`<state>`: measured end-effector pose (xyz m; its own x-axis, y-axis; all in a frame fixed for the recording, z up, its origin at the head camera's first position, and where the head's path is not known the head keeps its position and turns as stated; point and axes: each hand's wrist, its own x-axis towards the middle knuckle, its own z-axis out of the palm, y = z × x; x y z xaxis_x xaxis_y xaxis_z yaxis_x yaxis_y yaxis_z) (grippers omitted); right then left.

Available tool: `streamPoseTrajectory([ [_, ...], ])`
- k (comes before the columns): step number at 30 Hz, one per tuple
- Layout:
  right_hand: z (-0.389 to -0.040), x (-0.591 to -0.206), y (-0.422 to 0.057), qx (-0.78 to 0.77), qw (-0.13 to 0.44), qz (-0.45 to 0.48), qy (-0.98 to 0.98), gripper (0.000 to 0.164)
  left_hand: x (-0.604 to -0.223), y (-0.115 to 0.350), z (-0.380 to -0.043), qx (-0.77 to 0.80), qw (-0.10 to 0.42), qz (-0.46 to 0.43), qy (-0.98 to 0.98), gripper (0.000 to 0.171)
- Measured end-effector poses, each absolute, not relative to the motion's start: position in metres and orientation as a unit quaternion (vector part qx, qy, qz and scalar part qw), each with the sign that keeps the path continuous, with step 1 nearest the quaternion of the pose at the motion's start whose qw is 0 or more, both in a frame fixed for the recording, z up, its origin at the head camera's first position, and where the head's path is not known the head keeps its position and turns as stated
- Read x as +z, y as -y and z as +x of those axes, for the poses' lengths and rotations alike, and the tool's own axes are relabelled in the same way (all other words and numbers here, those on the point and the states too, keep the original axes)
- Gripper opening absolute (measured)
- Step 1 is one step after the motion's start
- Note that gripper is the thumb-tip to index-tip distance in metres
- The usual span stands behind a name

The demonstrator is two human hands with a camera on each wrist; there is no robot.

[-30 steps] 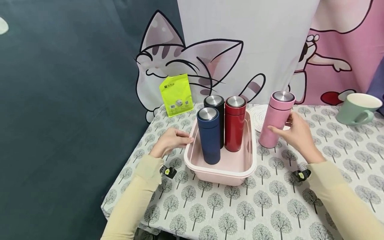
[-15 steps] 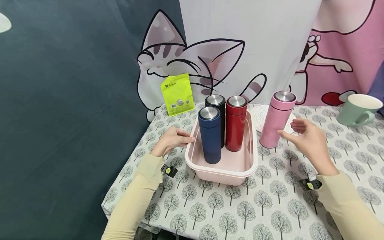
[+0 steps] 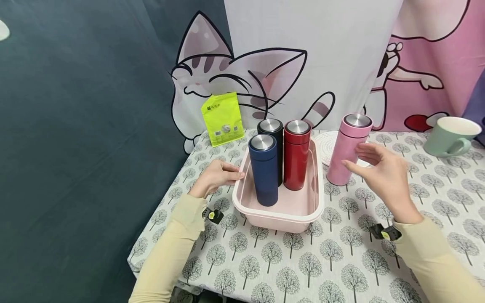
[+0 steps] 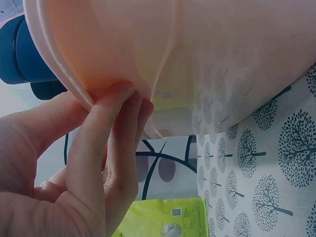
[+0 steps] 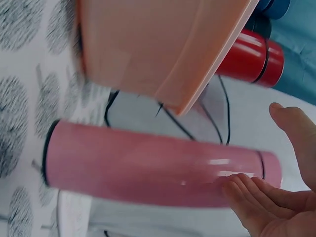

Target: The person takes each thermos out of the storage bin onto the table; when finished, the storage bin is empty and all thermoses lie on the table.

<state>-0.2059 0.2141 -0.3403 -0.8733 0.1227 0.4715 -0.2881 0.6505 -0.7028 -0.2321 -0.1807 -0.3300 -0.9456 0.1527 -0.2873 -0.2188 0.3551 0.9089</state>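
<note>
My left hand pinches the left rim of a pink plastic bin, thumb at the rim and fingers against the outer wall. Three thermos bottles with steel-topped lids stand in the bin: a blue thermos in front, a black thermos behind it, partly hidden, and a red thermos to the right. Right of the bin a pink thermos stands on the cloth. Beside it, my right hand has its fingers extended and thumb spread; the fingertips overlap the bottle, and contact is unclear.
A green mug stands at the far right. Behind the pink thermos lies a round white mat. A yellow-green pouch stands against the cat-print curtain. The tree-print tablecloth ends at the left edge.
My right hand loosened from the pink thermos and drew right, then came back left close to its side. The thermos has stayed in place. My left hand has kept its hold on the bin.
</note>
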Motion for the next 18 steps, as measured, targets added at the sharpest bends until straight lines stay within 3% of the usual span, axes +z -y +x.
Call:
streamPoseTrajectory([
  [18,-0.218,-0.326,-0.16,0.446,0.198,0.088,0.868,0.067,-0.333,0.183,-0.231,0.572,0.16,-0.01,-0.804,0.037],
])
